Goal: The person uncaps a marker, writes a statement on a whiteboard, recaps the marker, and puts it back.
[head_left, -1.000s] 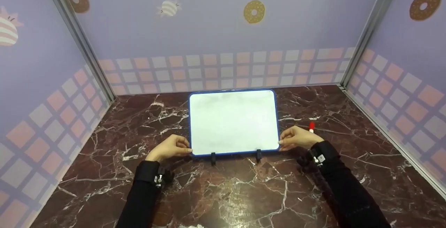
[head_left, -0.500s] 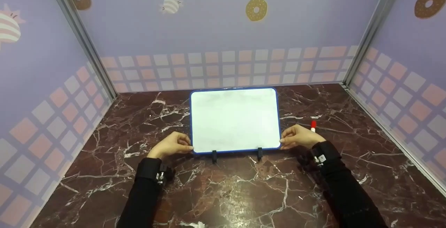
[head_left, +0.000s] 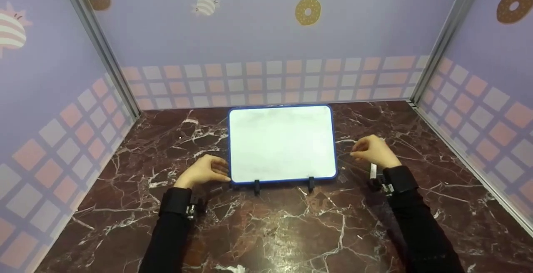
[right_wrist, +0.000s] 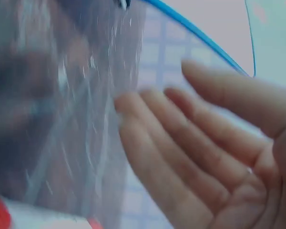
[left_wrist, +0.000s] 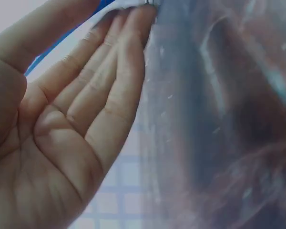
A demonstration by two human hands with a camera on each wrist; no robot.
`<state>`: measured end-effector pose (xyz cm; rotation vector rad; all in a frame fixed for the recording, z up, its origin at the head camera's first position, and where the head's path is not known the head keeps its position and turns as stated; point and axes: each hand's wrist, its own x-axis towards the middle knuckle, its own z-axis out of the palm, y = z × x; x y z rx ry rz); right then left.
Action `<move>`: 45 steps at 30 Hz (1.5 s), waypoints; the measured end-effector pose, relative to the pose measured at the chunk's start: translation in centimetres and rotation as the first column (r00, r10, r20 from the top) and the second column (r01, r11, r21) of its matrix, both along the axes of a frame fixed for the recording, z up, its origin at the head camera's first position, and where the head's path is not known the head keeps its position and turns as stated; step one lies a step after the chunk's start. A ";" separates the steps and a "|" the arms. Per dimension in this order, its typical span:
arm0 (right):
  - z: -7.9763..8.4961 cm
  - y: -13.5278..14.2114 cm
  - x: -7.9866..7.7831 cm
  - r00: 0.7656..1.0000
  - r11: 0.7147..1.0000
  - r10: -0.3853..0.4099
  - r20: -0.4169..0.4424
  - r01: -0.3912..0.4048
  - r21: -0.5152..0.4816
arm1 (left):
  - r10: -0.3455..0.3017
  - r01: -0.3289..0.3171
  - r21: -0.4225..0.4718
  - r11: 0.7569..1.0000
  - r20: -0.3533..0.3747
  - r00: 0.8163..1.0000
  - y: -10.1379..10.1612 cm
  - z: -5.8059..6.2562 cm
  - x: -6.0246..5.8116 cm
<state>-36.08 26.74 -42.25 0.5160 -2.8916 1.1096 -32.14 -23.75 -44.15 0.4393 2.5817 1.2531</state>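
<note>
A whiteboard [head_left: 283, 144] with a blue frame stands on two small black feet [head_left: 257, 186]. Beside its lower left corner is my left hand [head_left: 205, 171]. The thumb tip is at the corner; the fingers look nearly straight in the left wrist view, and I cannot tell if they touch the frame. My right hand [head_left: 374, 152] is off the board, to its right, with loosely bent fingers and nothing held in the right wrist view. Below that hand lies a white marker [head_left: 373, 170], partly hidden; its white barrel [right_wrist: 47, 219] and red ends show in the right wrist view.
The tabletop [head_left: 270, 231] is dark red marble pattern with white veins. A lilac back wall [head_left: 254, 35] with checks and doughnut prints rises behind the board. Side walls meet it at metal corner posts [head_left: 98, 48].
My right hand has let go of the board's lower right corner and moved right and back, over the marker. The left hand's fingers have spread slightly from the thumb. The board stays in place.
</note>
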 end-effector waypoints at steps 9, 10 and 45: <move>-0.2 1.5 0.2 0.938 0.896 -0.299 -0.173 0.339 0.288 | 0.195 -0.270 -0.312 0.911 -0.250 0.948 -0.1 2.2 1.1; -0.3 1.6 0.1 0.934 0.881 -0.318 -0.165 0.355 0.311 | 0.211 -0.302 -0.335 0.892 -0.283 0.936 0.0 2.4 1.1; 0.8 1.2 0.6 0.916 0.872 -0.368 -0.157 0.399 0.285 | 0.256 -0.423 -0.418 0.804 -0.398 0.881 0.5 3.2 1.5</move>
